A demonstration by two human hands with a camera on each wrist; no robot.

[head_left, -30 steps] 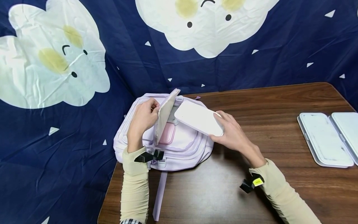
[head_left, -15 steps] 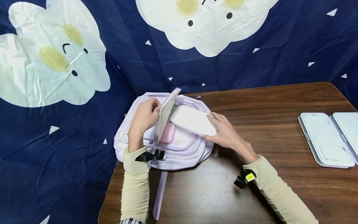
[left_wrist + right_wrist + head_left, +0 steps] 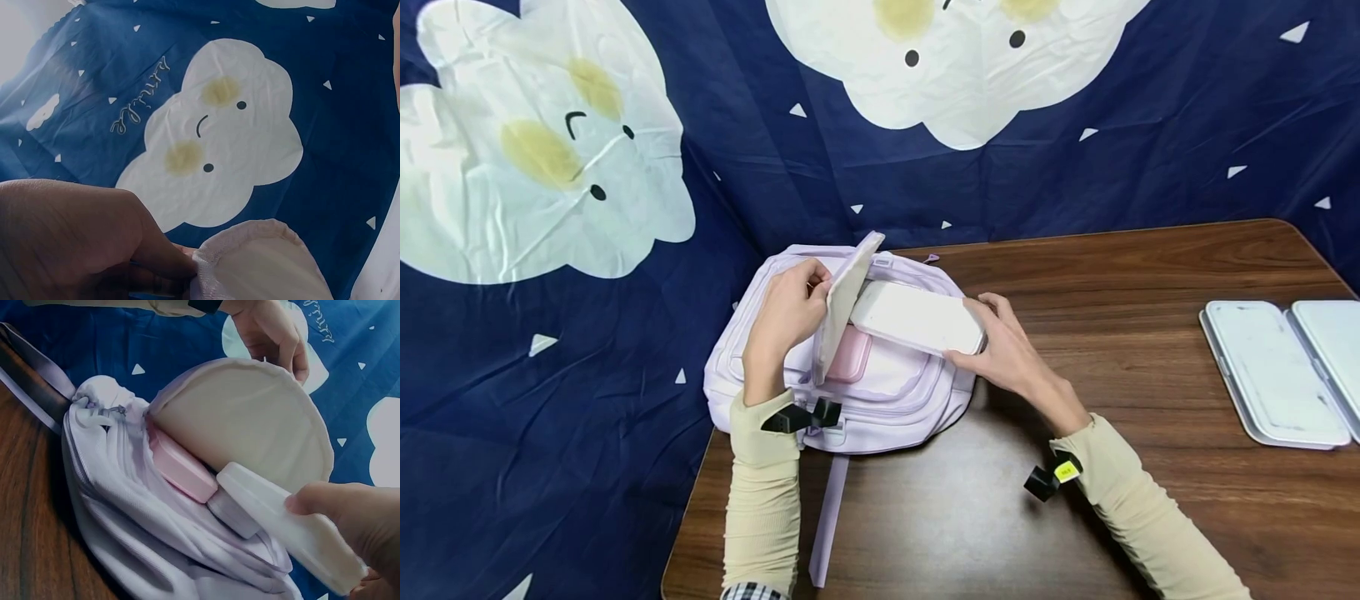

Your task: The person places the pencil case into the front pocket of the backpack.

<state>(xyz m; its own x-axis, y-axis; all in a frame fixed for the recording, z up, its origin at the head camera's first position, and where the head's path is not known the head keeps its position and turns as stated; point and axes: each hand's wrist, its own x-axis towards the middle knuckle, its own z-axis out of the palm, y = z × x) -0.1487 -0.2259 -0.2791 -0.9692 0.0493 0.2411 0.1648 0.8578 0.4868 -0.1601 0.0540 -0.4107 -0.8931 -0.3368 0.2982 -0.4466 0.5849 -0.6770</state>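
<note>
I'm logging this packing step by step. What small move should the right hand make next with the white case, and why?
Probably keep sliding the white case deeper into the backpack. The left hand holds the flap up, the case's leading end is only at the opening beside the pink box, and the right hand grips its rear end.

Cloud-print navy backdrop point(image 3: 1150, 125), wooden table point(image 3: 1150, 267)

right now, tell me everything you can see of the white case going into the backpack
The white case is a flat, rounded-corner box of matte plastic, shut. The right hand grips its near end and holds it tilted, far end down inside the open pocket of the lilac backpack, under the flap that the left hand holds up, beside a pink case.
</note>
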